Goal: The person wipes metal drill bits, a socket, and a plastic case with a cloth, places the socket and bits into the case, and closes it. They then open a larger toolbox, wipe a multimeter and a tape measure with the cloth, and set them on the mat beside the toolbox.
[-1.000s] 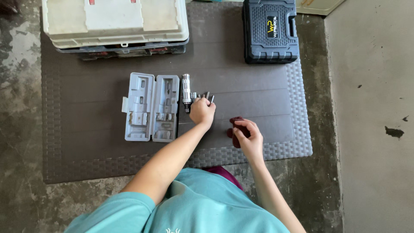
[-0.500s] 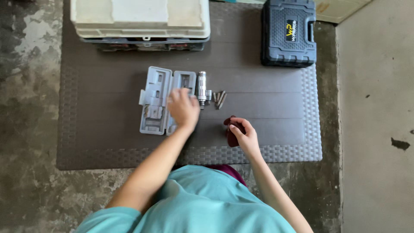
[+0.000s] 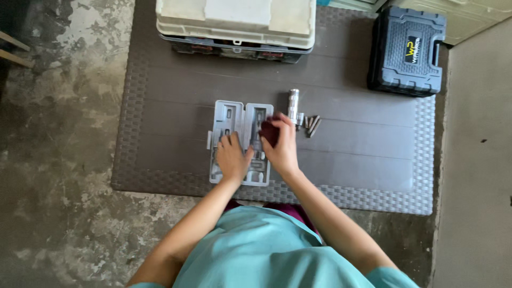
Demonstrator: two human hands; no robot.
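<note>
Under my left hand [image 3: 232,158], pressed flat with fingers spread, lies the open grey case [image 3: 241,140]; my right hand [image 3: 281,148] grips a maroon cloth [image 3: 269,132] over its right half, metal driver [image 3: 293,105] and bits [image 3: 312,125] just beyond.

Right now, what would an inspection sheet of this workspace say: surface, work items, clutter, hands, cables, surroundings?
Surface: dark foam mat of interlocking tiles, laid on stained concrete floor.
Work items: open grey moulded case lying flat; dark red cloth held over its right half.
Clutter: metal driver handle and a few small bits on the mat, right of the case.
Hands: left hand rests on the case; right hand grips the cloth.
Cables: nothing seen.
Surroundings: beige toolbox at the mat's far edge; closed dark blue tool case at the far right corner; paler floor to the right.
</note>
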